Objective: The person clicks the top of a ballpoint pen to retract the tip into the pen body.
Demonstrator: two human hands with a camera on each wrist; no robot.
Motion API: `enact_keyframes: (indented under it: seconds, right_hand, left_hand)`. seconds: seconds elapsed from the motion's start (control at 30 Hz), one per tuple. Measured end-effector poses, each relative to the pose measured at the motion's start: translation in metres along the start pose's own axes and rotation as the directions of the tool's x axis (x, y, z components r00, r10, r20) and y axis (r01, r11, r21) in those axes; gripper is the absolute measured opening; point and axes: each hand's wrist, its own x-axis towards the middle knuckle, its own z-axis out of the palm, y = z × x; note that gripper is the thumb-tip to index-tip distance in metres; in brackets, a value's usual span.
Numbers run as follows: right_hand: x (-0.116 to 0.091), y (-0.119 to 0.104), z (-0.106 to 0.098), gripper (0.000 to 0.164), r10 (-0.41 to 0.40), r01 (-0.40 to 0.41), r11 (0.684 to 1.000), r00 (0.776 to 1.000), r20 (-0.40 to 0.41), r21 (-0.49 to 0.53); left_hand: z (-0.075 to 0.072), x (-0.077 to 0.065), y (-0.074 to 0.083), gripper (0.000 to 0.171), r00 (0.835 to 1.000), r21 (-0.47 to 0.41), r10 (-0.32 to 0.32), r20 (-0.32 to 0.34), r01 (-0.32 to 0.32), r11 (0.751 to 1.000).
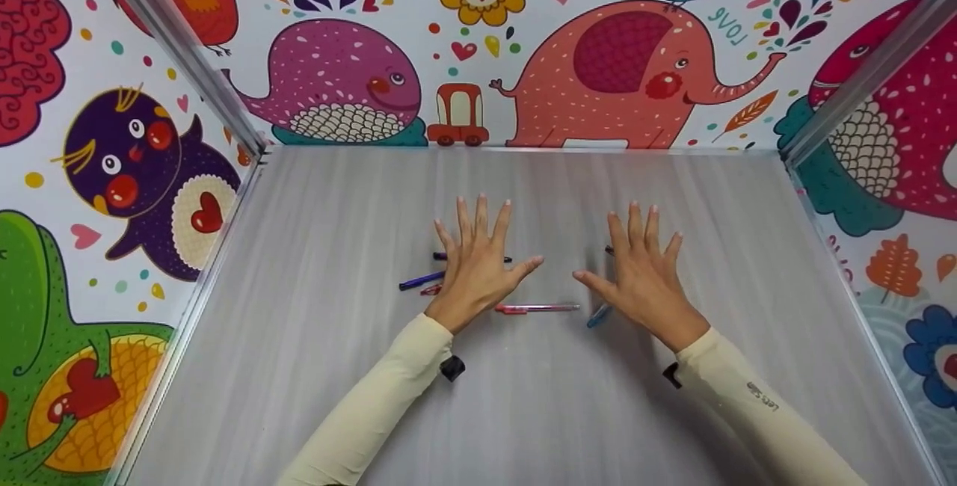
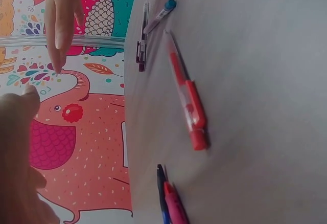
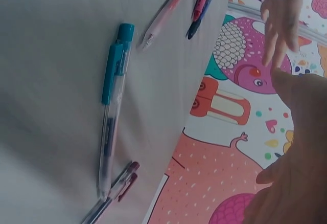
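My left hand [image 1: 477, 268] hovers over several pens on the left, fingers spread and holding nothing. Beneath it lie a blue pen [image 1: 421, 280], a dark pen [image 1: 439, 256] and a pink-red pen [image 1: 431, 289], each partly hidden by the hand. Spread in the same way, my right hand [image 1: 647, 284] is above a teal-capped pen [image 3: 113, 106] and a dark maroon pen [image 3: 125, 183]; both are mostly covered in the head view. A clear-barrelled red pen [image 1: 537, 308] lies between the hands, nearer the wearer. Neither hand touches a pen.
The pens lie on a grey wood-grain table [image 1: 336, 396]. Walls with cartoon animals, such as an elephant [image 1: 553, 90] and a whale [image 1: 336, 75], enclose its back and sides. Metal strips [image 1: 523, 148] run along the table's edges.
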Motion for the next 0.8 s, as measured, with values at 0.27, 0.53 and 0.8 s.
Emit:
enact_keyframes:
  seconds: [0.27, 0.53, 0.8]
  right_hand:
    - [0.009, -0.006, 0.002, 0.123, 0.041, -0.039, 0.999, 0.998, 0.049, -0.033]
    - [0.011, -0.006, 0.003, 0.126, 0.061, -0.057, 0.996, 0.996, 0.072, -0.065]
    - [0.018, -0.007, 0.001, 0.131, 0.068, -0.062, 0.996, 0.993, 0.1, -0.069]
  left_hand:
    - [-0.001, 0.003, 0.0, 0.097, 0.999, 0.023, 0.025, 0.029, -0.026, 0.999]
    - [-0.001, 0.002, 0.0, 0.11, 0.999, 0.056, 0.019, 0.045, -0.021, 0.998]
    - [-0.004, 0.007, 0.0, 0.114, 1.0, 0.111, 0.001, 0.028, -0.004, 0.994]
